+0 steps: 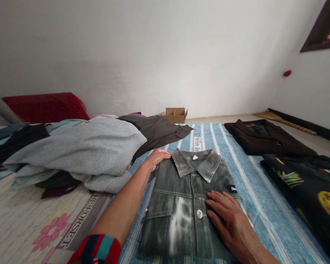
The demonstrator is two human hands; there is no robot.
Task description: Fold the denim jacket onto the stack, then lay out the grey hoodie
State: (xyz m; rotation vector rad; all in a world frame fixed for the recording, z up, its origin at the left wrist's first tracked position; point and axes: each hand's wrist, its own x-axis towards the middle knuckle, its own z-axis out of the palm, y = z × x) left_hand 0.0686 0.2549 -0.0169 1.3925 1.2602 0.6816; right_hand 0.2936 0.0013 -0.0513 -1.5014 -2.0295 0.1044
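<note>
**Denim shirt folded flat, both hands pressing it down**

A grey washed denim shirt (185,205) lies folded into a neat rectangle on the blue striped sheet (253,190), collar up and buttoned front facing the camera. The left hand (157,158) rests at the shirt's upper left corner, just beside the collar, fingers loosely curled against the fabric's edge with nothing enclosed. The right hand (228,214) lies flat and spread on the shirt's lower right front, palm down, its grip open and holding nothing.

Judging by the tidy outline (sleeves tucked out of sight), this fold looks essentially complete, with only smoothing left. To the right, 2 dark garments already lie flat: a black jacket (266,137) farther away and a black printed shirt (310,187) nearer. To the left a loose heap of clothes (79,150), grey on top, sits unfolded, so much of the pile appears to remain. A small cardboard box (176,114) stands by the wall.
</note>
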